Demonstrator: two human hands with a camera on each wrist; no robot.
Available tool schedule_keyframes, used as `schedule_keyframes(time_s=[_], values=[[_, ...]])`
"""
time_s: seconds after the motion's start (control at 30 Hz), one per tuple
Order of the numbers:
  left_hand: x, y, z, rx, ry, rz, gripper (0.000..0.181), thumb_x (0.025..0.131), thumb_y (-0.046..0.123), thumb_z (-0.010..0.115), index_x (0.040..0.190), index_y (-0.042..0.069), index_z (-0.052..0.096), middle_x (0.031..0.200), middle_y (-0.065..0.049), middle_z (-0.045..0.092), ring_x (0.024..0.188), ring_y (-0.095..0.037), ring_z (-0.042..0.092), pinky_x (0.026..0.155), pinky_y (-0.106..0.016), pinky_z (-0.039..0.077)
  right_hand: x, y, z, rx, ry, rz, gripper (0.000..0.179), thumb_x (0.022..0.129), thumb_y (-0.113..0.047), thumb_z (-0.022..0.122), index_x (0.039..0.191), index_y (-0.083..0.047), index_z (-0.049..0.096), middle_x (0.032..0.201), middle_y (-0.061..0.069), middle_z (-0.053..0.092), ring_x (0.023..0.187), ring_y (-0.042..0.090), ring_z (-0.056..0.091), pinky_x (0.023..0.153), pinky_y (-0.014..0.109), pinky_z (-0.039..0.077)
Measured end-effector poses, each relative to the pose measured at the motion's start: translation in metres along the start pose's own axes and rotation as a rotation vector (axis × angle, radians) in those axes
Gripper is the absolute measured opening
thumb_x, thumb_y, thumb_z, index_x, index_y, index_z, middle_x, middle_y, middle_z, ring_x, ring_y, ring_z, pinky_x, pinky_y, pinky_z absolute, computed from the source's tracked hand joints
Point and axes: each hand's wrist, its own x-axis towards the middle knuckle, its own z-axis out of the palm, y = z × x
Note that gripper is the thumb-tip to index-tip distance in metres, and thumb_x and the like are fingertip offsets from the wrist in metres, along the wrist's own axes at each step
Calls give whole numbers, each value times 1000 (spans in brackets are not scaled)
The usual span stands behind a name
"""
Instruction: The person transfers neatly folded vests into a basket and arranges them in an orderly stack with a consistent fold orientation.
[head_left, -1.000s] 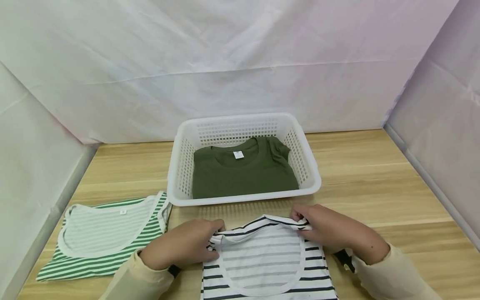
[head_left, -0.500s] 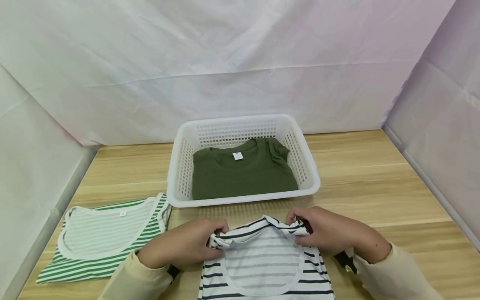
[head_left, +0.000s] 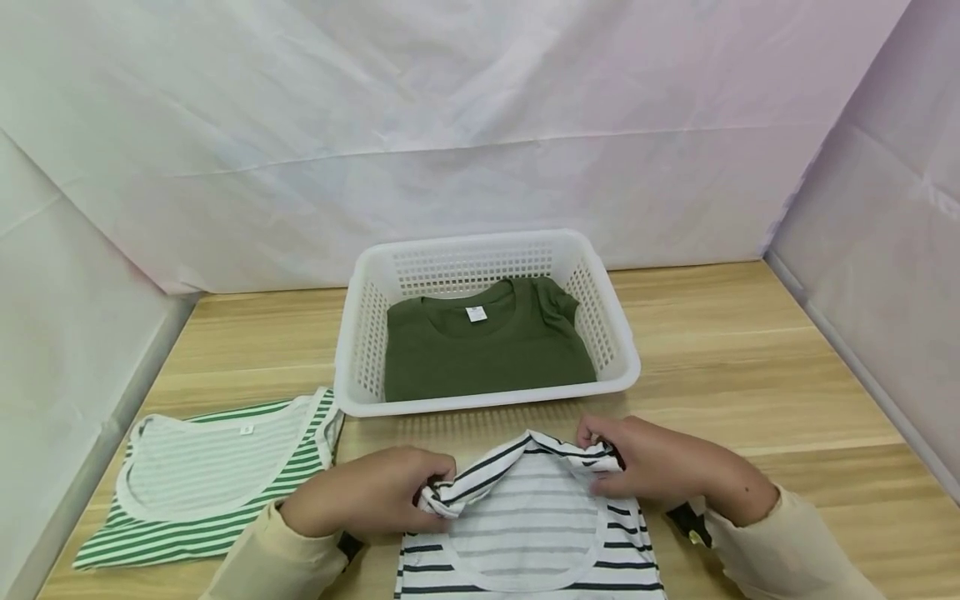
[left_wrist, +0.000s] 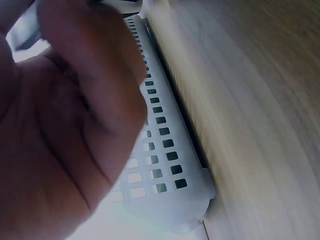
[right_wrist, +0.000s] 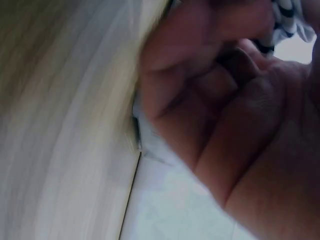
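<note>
A white shirt with black stripes [head_left: 525,533] lies at the front of the table in the head view, its wide neckline toward the basket. My left hand [head_left: 386,490] grips the bunched left shoulder of it, fingers curled over the cloth. At the opposite shoulder my right hand [head_left: 648,461] pinches the gathered fabric between thumb and fingers. Between the hands the upper edge rises in a peak. The right wrist view shows a bit of striped cloth [right_wrist: 285,20] at the curled fingers. In the left wrist view, the left hand [left_wrist: 75,115] hides most of what it holds.
Just beyond the shirt stands a white plastic basket [head_left: 487,406] holding a folded dark green T-shirt [head_left: 487,354]. A green-striped white shirt [head_left: 202,475] lies folded at the left. White sheeting [head_left: 480,175] closes off the back and sides of the wooden table [head_left: 750,358].
Both hands have gathered the shirt's shoulders more tightly, and the upper edge is now more bunched and peaked. The left hand has shifted slightly to the right. Basket and other shirts stay put.
</note>
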Motion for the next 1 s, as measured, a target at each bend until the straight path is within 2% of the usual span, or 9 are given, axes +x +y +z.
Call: schedule_keyframes(time_s=[0.1, 0.23, 0.4, 0.5, 0.77, 0.9, 1.0], values=[[-1, -1, 1, 4, -18, -28, 33, 83, 29, 82, 81, 25, 49, 63, 17, 43, 55, 5, 40, 53, -15, 36, -1, 4, -1, -28, -32, 34, 29, 85, -27, 78, 104, -19, 58, 76, -14, 56, 64, -2, 49, 64, 21, 48], [-2, -2, 1, 60, -15, -53, 34, 79, 27, 84, 84, 26, 50, 65, 16, 46, 58, 3, 44, 56, -17, 40, -1, 10, -1, -48, -60, -18, 23, 82, -26, 80, 98, -21, 65, 86, -15, 63, 74, -4, 54, 68, 21, 50], [-3, -3, 1, 167, -3, -114, 34, 75, 31, 86, 92, 25, 57, 74, 18, 51, 69, 0, 48, 65, -22, 43, -1, 11, 0, -12, -111, -83, 19, 86, -23, 76, 103, -26, 66, 94, -15, 67, 81, -5, 57, 74, 20, 52], [-2, -3, 2, 160, -4, -129, 31, 75, 31, 86, 90, 24, 59, 75, 18, 53, 70, 0, 49, 65, -23, 44, -1, 9, 0, -27, -108, -104, 19, 89, -21, 74, 105, -28, 64, 94, -15, 65, 80, -5, 56, 75, 20, 51], [-2, -5, -1, 141, 3, -50, 25, 78, 25, 82, 81, 24, 57, 71, 19, 51, 66, 3, 47, 63, -19, 44, -4, 4, -1, 12, -105, -120, 20, 92, -14, 70, 102, -28, 60, 90, -16, 62, 78, -5, 55, 71, 20, 51], [-5, -5, -4, 62, -20, -9, 22, 81, 19, 79, 84, 27, 59, 74, 21, 54, 69, 4, 50, 68, -18, 47, -8, -1, -3, 27, -81, -173, 20, 92, -11, 69, 100, -27, 60, 88, -16, 61, 79, -4, 56, 71, 20, 52], [-8, -4, -8, -19, -38, 41, 21, 84, 14, 75, 94, 28, 63, 83, 21, 60, 78, 5, 55, 76, -17, 50, -11, -4, -6, 15, -49, -250, 18, 95, -11, 67, 104, -24, 59, 93, -13, 62, 84, -3, 56, 74, 21, 52]])
